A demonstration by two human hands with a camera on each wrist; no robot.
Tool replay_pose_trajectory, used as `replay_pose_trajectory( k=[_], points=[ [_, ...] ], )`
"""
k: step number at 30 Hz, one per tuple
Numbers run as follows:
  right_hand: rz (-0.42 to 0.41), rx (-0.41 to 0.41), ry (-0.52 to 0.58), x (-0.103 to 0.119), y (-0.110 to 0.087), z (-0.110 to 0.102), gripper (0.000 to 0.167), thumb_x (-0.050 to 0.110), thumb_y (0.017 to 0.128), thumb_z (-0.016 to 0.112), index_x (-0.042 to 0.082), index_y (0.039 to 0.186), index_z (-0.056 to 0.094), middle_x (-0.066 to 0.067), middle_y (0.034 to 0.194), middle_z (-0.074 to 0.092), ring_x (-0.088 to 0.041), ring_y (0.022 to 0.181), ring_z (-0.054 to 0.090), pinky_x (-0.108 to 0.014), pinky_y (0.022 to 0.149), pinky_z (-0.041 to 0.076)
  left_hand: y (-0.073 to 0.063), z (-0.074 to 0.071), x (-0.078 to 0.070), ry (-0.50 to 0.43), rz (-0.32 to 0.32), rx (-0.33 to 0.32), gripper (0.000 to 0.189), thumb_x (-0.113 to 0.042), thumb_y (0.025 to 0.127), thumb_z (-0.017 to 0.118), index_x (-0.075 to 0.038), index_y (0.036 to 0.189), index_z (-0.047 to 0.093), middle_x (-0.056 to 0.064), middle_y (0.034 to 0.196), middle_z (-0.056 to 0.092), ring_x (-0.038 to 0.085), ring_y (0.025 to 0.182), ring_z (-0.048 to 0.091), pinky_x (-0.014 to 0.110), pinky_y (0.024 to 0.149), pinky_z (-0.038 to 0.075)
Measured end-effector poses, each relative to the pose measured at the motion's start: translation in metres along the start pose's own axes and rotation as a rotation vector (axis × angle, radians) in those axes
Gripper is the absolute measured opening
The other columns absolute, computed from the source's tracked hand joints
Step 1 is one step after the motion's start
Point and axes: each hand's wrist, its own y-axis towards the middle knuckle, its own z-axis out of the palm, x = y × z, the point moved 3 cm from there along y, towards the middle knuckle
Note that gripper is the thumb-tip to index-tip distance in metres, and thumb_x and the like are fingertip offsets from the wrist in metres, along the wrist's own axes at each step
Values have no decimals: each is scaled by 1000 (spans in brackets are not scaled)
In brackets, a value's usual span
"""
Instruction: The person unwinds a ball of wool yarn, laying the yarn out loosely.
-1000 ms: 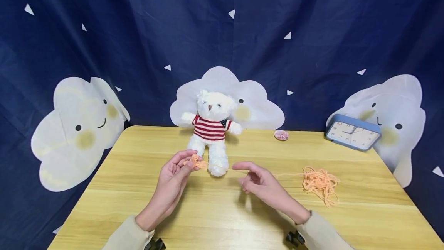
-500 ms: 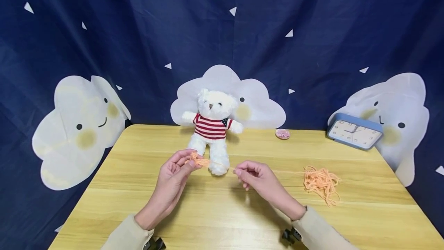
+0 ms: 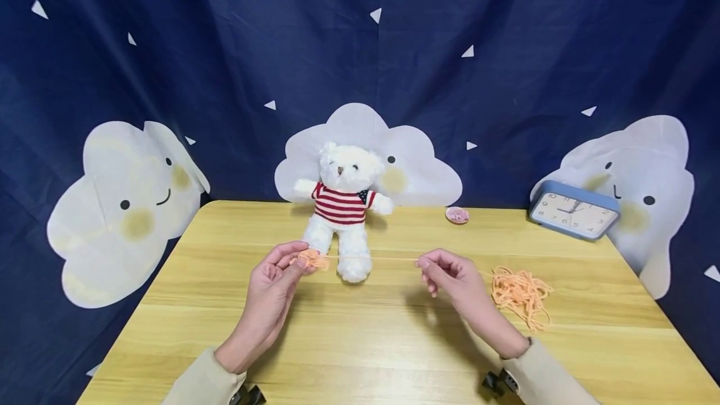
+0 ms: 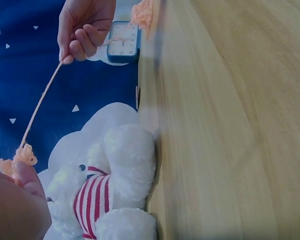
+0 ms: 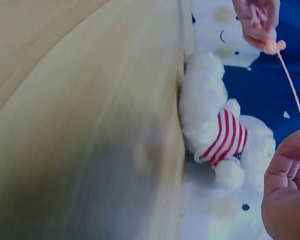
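Observation:
My left hand (image 3: 272, 295) pinches a small bunched piece of orange yarn (image 3: 312, 259) between thumb and fingers, above the table near the teddy bear's feet. From that bunch a single strand (image 3: 382, 259) runs taut to my right hand (image 3: 458, 283), which pinches it between thumb and forefinger. In the left wrist view the strand (image 4: 41, 100) stretches straight between both hands, and the bunch (image 4: 24, 156) shows small loops. Past my right hand the yarn leads to a loose tangled pile (image 3: 520, 295) on the table. My right palm is partly hidden by its curled fingers.
A white teddy bear (image 3: 340, 205) in a red-striped sweater sits behind the strand, at the back of the wooden table (image 3: 360, 342). A small pink oval item (image 3: 457, 215) and a blue clock (image 3: 574, 211) stand at the back right. A dark blue curtain (image 3: 236, 49) hangs behind.
My right hand, earlier with its forefinger extended, has pinched the strand and moved right, drawing it taut. My left hand keeps its hold on the bunch, shifting slightly left.

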Motion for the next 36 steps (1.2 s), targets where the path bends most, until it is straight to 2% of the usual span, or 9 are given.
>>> replay_pose_trajectory(
  k=[7, 12, 15, 19, 22, 27, 32, 36],
  points=[
    [7, -78, 12, 4, -4, -23, 18, 12, 111, 66, -4, 107, 73, -10, 85, 67, -13, 70, 61, -25, 61, 58, -1, -2, 0, -2, 13, -1, 22, 11, 104, 63, 6, 125, 68, 6, 109, 70, 12, 95, 71, 28, 92, 62],
    [-1, -141, 66, 9, -6, -41, 23, 12, 111, 66, -10, 110, 70, -4, 83, 66, -12, 70, 61, -24, 62, 58, -2, -5, -1, -7, 10, -23, 20, 11, 104, 64, 3, 122, 70, 7, 108, 70, 11, 97, 70, 27, 91, 62],
    [-8, -175, 98, 11, -9, -52, 22, 11, 111, 66, -10, 109, 71, -3, 83, 66, -11, 70, 61, -23, 60, 58, -3, -6, -2, -11, 10, -28, 20, 9, 105, 65, 2, 122, 70, 8, 113, 70, 10, 97, 70, 24, 90, 62],
    [-8, -210, 102, 10, -14, -66, 19, 12, 111, 66, -4, 108, 74, -2, 82, 66, -11, 67, 61, -20, 48, 51, -3, -7, -4, -6, 20, -15, 20, 7, 105, 66, 4, 125, 69, 7, 115, 69, 10, 93, 68, 24, 86, 62],
    [-24, -223, 111, 8, -16, -75, 18, 10, 112, 65, -5, 109, 74, -2, 81, 66, -10, 66, 60, -18, 45, 47, -2, -8, -4, -2, 15, -5, 22, 8, 104, 66, 5, 126, 69, 6, 111, 69, 10, 90, 65, 23, 83, 62],
    [-58, -234, 173, 6, -17, -86, 16, 6, 112, 63, -3, 109, 76, -2, 83, 68, -9, 68, 61, -18, 57, 53, -3, -9, -2, -9, -23, -2, 25, 9, 105, 64, 6, 130, 66, 3, 109, 67, 8, 89, 63, 20, 80, 60],
    [-70, -264, 246, 4, -23, -100, 17, 3, 112, 61, 1, 108, 78, -2, 83, 68, -9, 67, 61, -17, 58, 54, -3, -12, -4, -27, -16, -39, 24, 10, 106, 61, 6, 129, 66, 2, 108, 67, 8, 89, 64, 20, 79, 60],
    [-83, -290, 300, 0, -30, -115, 19, -1, 112, 59, 0, 107, 78, -4, 84, 68, -9, 67, 61, -18, 58, 54, -3, -16, -6, -39, -1, -64, 22, 8, 105, 65, 3, 127, 69, 3, 110, 67, 7, 88, 64, 18, 78, 59]
  ],
)
